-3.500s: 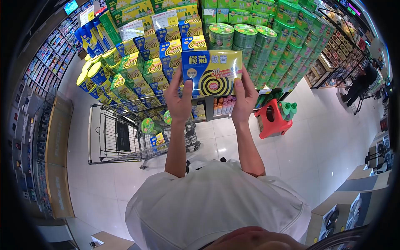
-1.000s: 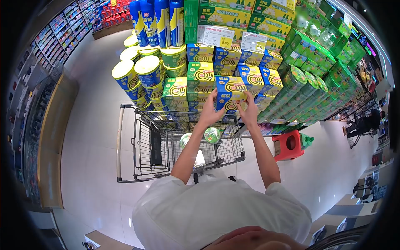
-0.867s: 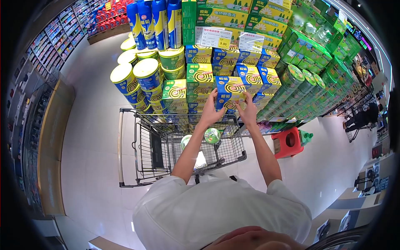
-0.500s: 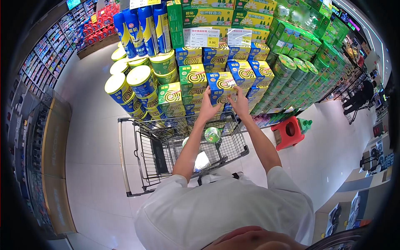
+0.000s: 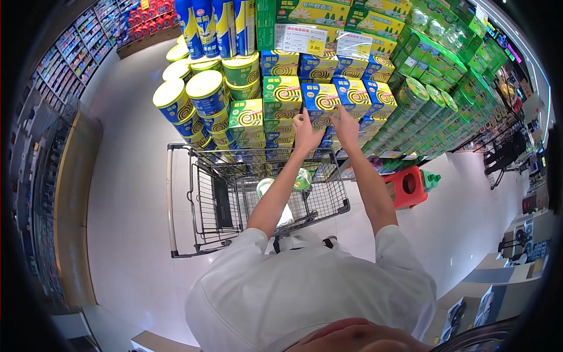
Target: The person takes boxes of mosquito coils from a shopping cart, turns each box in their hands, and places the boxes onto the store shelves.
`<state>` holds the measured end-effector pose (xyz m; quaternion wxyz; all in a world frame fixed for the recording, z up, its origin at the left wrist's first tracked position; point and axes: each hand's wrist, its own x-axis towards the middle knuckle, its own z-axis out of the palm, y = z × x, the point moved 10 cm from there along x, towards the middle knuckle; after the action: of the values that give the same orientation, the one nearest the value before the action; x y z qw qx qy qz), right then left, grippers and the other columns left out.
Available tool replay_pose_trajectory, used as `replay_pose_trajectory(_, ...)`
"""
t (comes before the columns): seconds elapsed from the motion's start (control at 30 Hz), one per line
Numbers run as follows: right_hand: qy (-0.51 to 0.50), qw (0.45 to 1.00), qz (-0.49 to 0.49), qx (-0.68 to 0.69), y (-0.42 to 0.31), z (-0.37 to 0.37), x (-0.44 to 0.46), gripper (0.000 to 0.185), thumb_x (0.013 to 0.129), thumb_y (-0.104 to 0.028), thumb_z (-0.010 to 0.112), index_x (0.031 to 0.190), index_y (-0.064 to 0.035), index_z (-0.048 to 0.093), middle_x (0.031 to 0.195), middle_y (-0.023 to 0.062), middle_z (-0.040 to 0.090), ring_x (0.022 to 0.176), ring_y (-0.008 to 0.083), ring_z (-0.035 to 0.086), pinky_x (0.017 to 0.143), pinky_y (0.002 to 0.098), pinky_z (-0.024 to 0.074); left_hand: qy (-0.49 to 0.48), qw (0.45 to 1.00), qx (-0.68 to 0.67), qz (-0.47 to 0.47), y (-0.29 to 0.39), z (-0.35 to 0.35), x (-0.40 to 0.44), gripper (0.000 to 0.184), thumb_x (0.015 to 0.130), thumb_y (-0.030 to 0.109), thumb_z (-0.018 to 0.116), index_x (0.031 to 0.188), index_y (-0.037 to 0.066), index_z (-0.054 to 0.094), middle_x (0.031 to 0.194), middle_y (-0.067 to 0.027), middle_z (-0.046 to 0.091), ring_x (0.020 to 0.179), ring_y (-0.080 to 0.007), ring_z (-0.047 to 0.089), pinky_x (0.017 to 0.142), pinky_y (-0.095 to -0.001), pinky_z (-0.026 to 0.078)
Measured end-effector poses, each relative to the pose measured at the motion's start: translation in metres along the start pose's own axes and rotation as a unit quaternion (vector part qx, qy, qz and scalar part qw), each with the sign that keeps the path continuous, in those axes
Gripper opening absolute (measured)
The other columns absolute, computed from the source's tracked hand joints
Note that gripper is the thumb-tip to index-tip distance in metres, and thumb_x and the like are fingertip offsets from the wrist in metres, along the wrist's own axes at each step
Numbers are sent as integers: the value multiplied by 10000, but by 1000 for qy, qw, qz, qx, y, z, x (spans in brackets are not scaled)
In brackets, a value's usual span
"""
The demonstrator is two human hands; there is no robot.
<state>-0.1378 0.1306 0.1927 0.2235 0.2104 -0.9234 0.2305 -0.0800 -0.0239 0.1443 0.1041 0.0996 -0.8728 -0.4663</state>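
A blue and yellow box (image 5: 321, 97) with a black coil print stands at the front of the stacked display, in line with similar boxes. My left hand (image 5: 308, 134) touches its lower left side, fingers bent. On the lower right side is my right hand (image 5: 346, 124), its fingers curled against the box. Both hands have the box between them. To its left rises a stack of green and yellow coil boxes (image 5: 282, 94); more blue boxes (image 5: 352, 92) are at its right.
Below the display stands a wire shopping cart (image 5: 202, 202) holding round green-lidded tubs (image 5: 302, 179). A red stool (image 5: 409, 186) and green bottles (image 5: 430, 179) are at the right. Yellow-lidded tubs (image 5: 205, 88) are stacked at left. Farther right, a person (image 5: 505, 154) is beside another cart.
The box is now lined up in the display row, and my hands have moved up and closer in around its lower part. The view has shifted, so the display and cart sit differently.
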Motion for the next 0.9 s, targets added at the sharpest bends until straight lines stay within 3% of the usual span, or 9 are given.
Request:
replay_pose_trajectory(0.13,-6,998,-15,-53,5,10,8,446,915,-330,724,1289,-140,571,953,162,727,810,366,714,665,457,554,-8,995,-94,23,-14,12,15,1071,832,242,767,1609,-31,83,1391,-220,344,1237,-355,480,1007,-425,442)
replay_pose_trajectory(0.17,-3,997,-20,-69,4,8,9,458,913,-343,725,1294,-140,572,945,158,727,794,363,714,653,458,554,40,993,-74,80,-13,11,16,1086,829,250,772,1612,-31,74,1395,-214,397,1225,-331,507,942,-391,481)
replay_pose_trajectory(0.27,-4,996,-52,-73,5,8,13,489,906,-380,731,1305,-143,577,923,151,730,748,359,714,619,459,554,22,991,-111,74,-27,21,11,1088,823,254,784,1619,-8,90,1397,-197,461,1225,-321,525,919,-382,495)
replay_pose_trajectory(0.4,6,992,-113,-47,6,3,17,493,906,-414,730,1293,-144,587,878,159,741,717,355,713,599,446,551,-9,982,-190,8,-57,33,-12,1019,834,236,779,1619,28,165,1364,-159,540,1172,-280,567,897,-376,510)
replay_pose_trajectory(0.53,-62,992,-108,-26,13,19,24,483,906,-406,736,1274,-135,578,671,146,701,617,358,690,574,455,537,2,979,-190,-74,-107,51,-51,802,861,214,738,1533,-10,361,1255,-132,638,1080,-265,633,938,-382,519)
replay_pose_trajectory(0.67,-55,993,-99,45,21,30,16,454,929,-301,719,1308,-117,550,640,109,687,574,308,679,568,428,537,25,967,-161,-194,-168,104,-100,743,828,304,746,1455,9,479,1243,-165,677,1052,-316,684,938,-429,534)
replay_pose_trajectory(0.73,-25,978,-93,186,23,22,4,468,927,-228,727,1342,-117,540,645,97,688,559,250,677,555,366,531,27,970,-92,-223,-195,138,-125,701,817,336,733,1423,50,529,1233,-196,682,1090,-320,685,938,-431,535)
replay_pose_trajectory(0.8,-64,957,-128,253,27,35,-21,479,932,-173,721,1371,-122,536,674,87,704,568,203,686,557,318,529,29,956,-84,-278,-211,165,-157,672,817,342,730,1408,76,552,1217,-202,688,1101,-316,683,945,-424,533)
replay_pose_trajectory(0.9,-229,895,-278,264,16,75,-89,487,934,-203,726,1378,-134,540,755,100,744,663,198,736,633,289,561,27,934,-80,-347,-224,201,-205,658,814,363,741,1401,114,574,1213,-209,694,1120,-311,680,970,-423,523)
